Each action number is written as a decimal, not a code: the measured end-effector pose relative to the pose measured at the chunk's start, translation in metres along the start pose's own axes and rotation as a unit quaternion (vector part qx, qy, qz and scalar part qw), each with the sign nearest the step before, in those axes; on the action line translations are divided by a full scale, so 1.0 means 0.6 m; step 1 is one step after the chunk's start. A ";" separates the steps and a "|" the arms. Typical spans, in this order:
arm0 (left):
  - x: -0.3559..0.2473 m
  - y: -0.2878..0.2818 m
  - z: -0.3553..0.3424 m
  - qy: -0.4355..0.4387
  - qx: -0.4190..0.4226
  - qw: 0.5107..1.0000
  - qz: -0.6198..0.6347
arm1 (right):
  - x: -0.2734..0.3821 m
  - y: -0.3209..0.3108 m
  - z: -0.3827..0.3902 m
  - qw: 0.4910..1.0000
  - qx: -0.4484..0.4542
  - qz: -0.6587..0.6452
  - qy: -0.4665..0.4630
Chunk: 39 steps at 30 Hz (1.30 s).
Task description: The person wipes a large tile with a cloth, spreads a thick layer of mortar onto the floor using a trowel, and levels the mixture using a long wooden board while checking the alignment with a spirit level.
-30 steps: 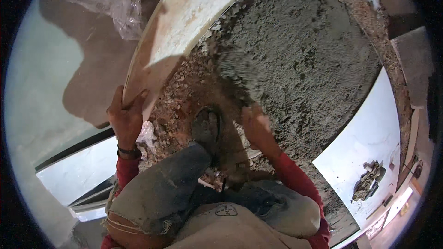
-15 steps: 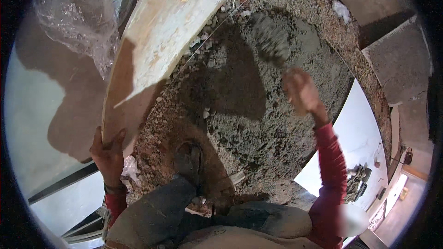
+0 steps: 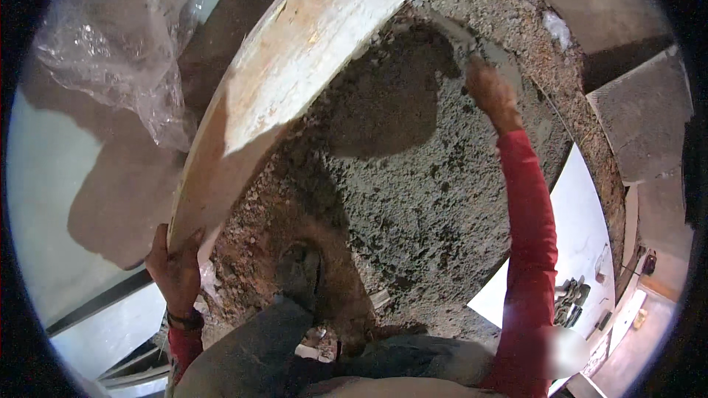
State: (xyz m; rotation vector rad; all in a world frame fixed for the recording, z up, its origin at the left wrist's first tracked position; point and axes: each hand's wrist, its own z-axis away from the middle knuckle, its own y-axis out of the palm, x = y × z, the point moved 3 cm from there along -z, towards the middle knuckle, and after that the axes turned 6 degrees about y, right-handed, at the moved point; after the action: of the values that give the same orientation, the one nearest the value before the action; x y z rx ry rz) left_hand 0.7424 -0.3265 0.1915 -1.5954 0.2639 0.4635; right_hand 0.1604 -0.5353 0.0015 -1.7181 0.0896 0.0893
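Observation:
My left hand grips the edge of a long pale board that leans up along the left of the bed. My right hand reaches far forward, closed on what looks like a trowel, its grey blade blurred against the wet mortar at the far end. The rough grey mortar bed covers the middle of the ground, with a dark shadow over its upper part. Brown rubble and soil lie beside my foot at the lower left of the bed.
A crumpled clear plastic sheet lies at upper left. A white panel bearing dark rags sits at right, with a grey slab beyond. Gravel borders the bed's far edge. Another white panel lies at lower left.
My right hand has moved from near my foot out to the far end of the mortar bed. My left hand stays on the board, lower and further left in view.

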 end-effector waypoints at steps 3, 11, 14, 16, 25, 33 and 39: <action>0.005 0.000 0.005 -0.037 -0.008 0.999 -0.022 | -0.030 -0.007 0.034 0.964 -0.141 0.189 -0.126; -0.035 -0.006 0.017 0.083 -0.097 0.989 0.070 | 0.141 -0.079 0.175 0.886 0.028 -0.403 -0.229; -0.046 -0.012 0.025 0.062 -0.118 0.986 0.097 | 0.216 -0.130 0.152 0.909 0.151 -0.319 -0.221; -0.052 -0.016 0.034 0.075 -0.127 0.984 0.096 | 0.252 -0.152 0.137 0.949 0.122 -0.205 -0.206; -0.031 -0.009 0.088 0.099 -0.097 0.989 0.052 | 0.412 -0.194 0.316 0.915 0.181 -0.167 -0.319; -0.037 0.003 0.088 0.031 -0.091 0.990 0.099 | 0.311 -0.143 0.384 0.967 0.103 -0.158 -0.172; -0.073 0.022 0.082 0.061 -0.060 0.992 0.091 | 0.204 -0.143 0.422 0.935 0.229 -0.182 -0.200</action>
State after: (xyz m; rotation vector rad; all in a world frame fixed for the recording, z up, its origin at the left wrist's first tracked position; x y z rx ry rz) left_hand 0.6911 -0.2838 0.1981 -1.7288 0.4844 0.5308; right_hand 0.2897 -0.2732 0.0346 -1.1965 -0.4777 0.1296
